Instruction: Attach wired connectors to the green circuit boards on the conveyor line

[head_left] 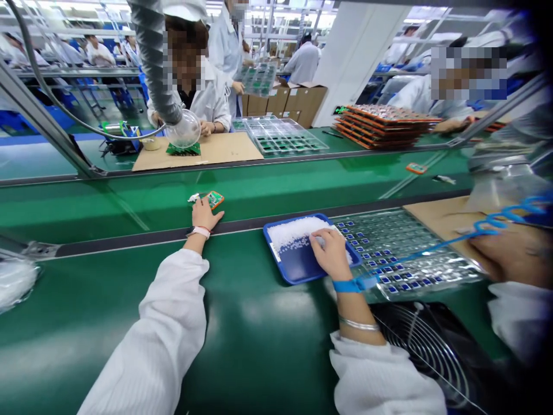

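My left hand (204, 216) reaches onto the green belt with fingers stretched and thumb spread. Its fingertips are at a small green circuit board (215, 199) in an orange frame; whether they touch it I cannot tell. A small white piece (193, 197) lies just left of the board. Over a blue tray (287, 271) is my right hand (332, 252), fingers bent and drawn together at many tiny white pieces (291, 233). Anything between those fingertips is hidden. A blue wrist strap (352, 285) with a coiled cord circles my right wrist.
Right of the blue tray lies a clear blister tray (406, 248) with dark blue parts. A black fan (427, 340) stands near my right forearm. Another person's hand (510, 251) is at far right. Across the belt are a co-worker (216, 98) and stacked orange-edged panels (380, 127).
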Available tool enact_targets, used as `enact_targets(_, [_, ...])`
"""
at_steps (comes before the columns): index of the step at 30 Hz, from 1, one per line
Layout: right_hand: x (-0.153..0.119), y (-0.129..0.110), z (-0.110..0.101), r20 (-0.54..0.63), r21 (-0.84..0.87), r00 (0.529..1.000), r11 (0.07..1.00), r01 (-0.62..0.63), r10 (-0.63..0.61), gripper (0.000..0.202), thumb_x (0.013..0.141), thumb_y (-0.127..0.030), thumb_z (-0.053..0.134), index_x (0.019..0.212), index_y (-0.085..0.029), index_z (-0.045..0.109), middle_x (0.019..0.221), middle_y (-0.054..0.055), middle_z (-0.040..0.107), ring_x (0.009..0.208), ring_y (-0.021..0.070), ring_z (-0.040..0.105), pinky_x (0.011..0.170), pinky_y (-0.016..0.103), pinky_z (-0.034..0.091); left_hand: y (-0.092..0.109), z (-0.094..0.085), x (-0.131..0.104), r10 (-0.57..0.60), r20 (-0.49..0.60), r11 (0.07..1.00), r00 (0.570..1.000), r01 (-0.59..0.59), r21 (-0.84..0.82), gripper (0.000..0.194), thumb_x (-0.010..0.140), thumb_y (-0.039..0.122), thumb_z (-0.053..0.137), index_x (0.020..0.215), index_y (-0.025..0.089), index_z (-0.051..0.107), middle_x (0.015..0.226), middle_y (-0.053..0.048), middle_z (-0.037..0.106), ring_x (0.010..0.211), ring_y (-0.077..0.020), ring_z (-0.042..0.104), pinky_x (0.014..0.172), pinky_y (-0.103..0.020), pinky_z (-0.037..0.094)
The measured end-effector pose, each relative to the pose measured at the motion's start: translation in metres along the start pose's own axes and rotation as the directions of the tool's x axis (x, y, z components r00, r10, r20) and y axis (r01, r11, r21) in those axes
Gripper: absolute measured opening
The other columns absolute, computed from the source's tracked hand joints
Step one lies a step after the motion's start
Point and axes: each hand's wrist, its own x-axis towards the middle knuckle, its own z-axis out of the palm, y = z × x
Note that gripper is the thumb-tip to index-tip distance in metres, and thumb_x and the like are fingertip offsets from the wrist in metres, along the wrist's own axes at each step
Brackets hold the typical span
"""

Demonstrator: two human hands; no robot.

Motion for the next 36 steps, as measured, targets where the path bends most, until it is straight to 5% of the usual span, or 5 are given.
enact_targets(8, [-0.001,0.005,-0.005,0.085,-0.045,0.992,0.994,-0.094,0.098,0.013,0.076,-0.023,0.051,0.066,-0.017,0.058,0.081,0.009,0.06,0.085,0.0232,0.052,0.086,0.04,0.035,-0.027,-0.007,0.026,0.003,0.008,0.996,1.0,-0.003,0.091,0.057,0.073,0.05,0.059,0.117,0.016,0.048,0.117,-0.017,0.055,0.11,-0.0349,0.046,0.089,-0.043,0.039])
enact_targets(21, [0.0,-0.006,-0.001,0.191,-0.153,0.969,0.98,-0.128,0.157,0.016,0.079,-0.022,0.051,0.068,-0.016,0.062,0.087,0.009,0.058,0.088,0.022,0.048,0.086,0.036,0.032,-0.044,-0.026,0.014,-0.096,0.018,0.994,0.995,0.094,0.06,0.063,0.069,0.057,0.061,0.118,0.019,0.05,0.106,-0.014,0.065,0.097,-0.0333,0.06,0.08,-0.04,0.047])
enact_targets(28, [-0.002,-0.004,0.001,0.184,-0.137,0.98,0.99,-0.046,0.071,0.017,0.078,-0.018,0.047,0.067,-0.015,0.06,0.087,0.01,0.056,0.088,0.0224,0.048,0.085,0.039,0.034,-0.013,-0.029,-0.048,0.138,-0.038,0.921,0.99,-0.142,-0.362,0.058,0.069,0.049,0.067,0.116,0.021,0.047,0.108,-0.007,0.065,0.097,-0.0221,0.063,0.084,-0.032,0.049])
enact_targets(33, [-0.001,-0.012,-0.003,0.113,-0.046,0.993,0.999,-0.014,0.019,0.016,0.078,-0.018,0.046,0.066,-0.016,0.056,0.092,0.012,0.055,0.094,0.0256,0.048,0.086,0.043,0.035,0.0,-0.036,-0.11,0.394,0.046,0.843,0.918,-0.341,-0.416,0.054,0.07,0.047,0.066,0.113,0.021,0.048,0.112,-0.008,0.06,0.101,-0.0234,0.059,0.088,-0.036,0.047])
enact_targets(36, [-0.002,-0.043,-0.008,0.086,0.143,0.995,0.989,0.038,-0.051,0.013,0.08,-0.021,0.046,0.071,-0.017,0.055,0.096,0.012,0.054,0.099,0.0251,0.048,0.089,0.043,0.036,-0.005,-0.046,-0.14,0.491,0.137,0.819,0.86,-0.402,-0.411,0.051,0.071,0.045,0.066,0.114,0.022,0.049,0.113,-0.008,0.06,0.101,-0.0244,0.057,0.088,-0.037,0.045])
